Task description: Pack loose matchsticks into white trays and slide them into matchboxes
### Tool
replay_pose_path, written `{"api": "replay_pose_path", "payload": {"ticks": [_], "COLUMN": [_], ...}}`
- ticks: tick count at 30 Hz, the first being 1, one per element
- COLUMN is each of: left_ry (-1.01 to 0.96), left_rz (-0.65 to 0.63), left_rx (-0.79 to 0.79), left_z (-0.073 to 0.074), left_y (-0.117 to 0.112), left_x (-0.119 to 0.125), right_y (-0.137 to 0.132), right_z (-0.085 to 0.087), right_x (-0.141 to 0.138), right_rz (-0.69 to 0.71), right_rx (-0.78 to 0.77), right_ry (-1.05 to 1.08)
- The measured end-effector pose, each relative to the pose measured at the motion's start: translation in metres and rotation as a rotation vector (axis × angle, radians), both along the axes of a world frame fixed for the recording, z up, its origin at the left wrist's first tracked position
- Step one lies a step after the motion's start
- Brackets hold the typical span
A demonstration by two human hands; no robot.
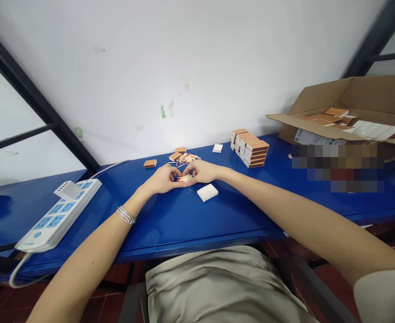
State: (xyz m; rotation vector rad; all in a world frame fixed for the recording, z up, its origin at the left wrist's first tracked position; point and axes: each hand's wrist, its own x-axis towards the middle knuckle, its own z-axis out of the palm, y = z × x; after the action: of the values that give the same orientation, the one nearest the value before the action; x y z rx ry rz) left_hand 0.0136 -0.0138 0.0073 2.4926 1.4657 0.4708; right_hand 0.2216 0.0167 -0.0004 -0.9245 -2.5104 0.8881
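My left hand [163, 177] and my right hand [201, 171] meet over the blue table [170, 220], fingers curled round a small bundle of matchsticks [184, 178] held between them. A white inner matchbox tray [207, 192] lies just right of and nearer than my hands. Behind them a loose pile of matchsticks [188, 158] lies beside two brown matchboxes [177, 154]. A silver bracelet [126, 215] is on my left wrist.
A stack of brown matchboxes [250, 147] stands at the back right, with a white tray [217, 148] to its left. One matchbox [150, 163] lies at the back left. An open cardboard carton [348, 116] sits far right. A white-and-blue power strip [59, 213] lies at left.
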Motion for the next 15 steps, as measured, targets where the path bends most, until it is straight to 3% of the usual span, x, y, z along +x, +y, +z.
{"api": "replay_pose_path", "payload": {"ticks": [10,15], "left_ry": [-0.028,-0.034], "left_rz": [0.005,-0.07], "left_rx": [-0.067,0.054], "left_z": [0.008,0.013], "left_y": [-0.009,-0.012], "left_x": [0.007,0.008], "right_y": [-0.01,-0.007], "right_z": [0.004,0.0], "right_x": [-0.005,-0.004], "right_rz": [-0.016,0.006], "right_rx": [0.19,0.181], "right_ry": [-0.085,-0.062]}}
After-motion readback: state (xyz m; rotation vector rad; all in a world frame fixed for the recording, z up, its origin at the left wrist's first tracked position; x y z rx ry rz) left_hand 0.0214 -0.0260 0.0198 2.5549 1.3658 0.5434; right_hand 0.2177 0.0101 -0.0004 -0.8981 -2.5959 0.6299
